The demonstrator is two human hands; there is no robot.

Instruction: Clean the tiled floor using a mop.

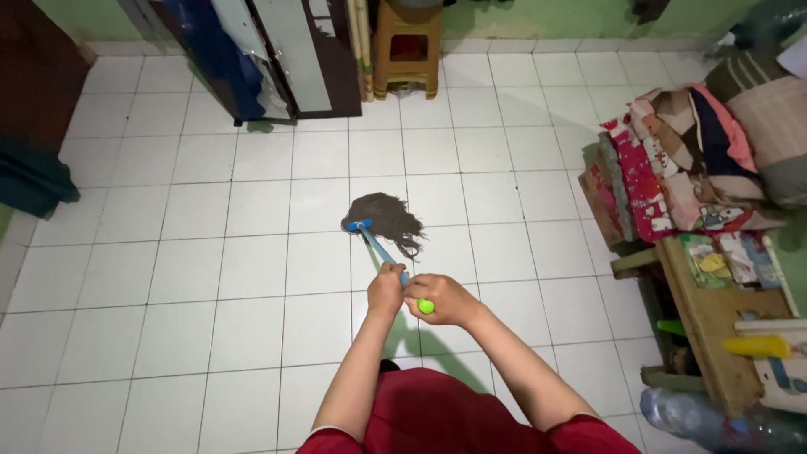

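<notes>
A mop with a brown stringy head (385, 217) rests on the white tiled floor (210, 277) in front of me. Its blue handle (376, 244) runs back toward my body and ends in a green tip (426, 307). My left hand (386, 288) is closed around the handle lower down. Just behind it, my right hand (443, 298) grips the handle's upper end, next to the green tip. Both forearms reach forward from my red clothing at the bottom of the view.
A pile of folded blankets and clothes (689, 160) lies at the right, above a wooden bench (714, 311) with small items. An orange plastic stool (408, 46) and a dark cabinet with a mirror (294, 55) stand at the far wall. A dark door (34, 84) is at left.
</notes>
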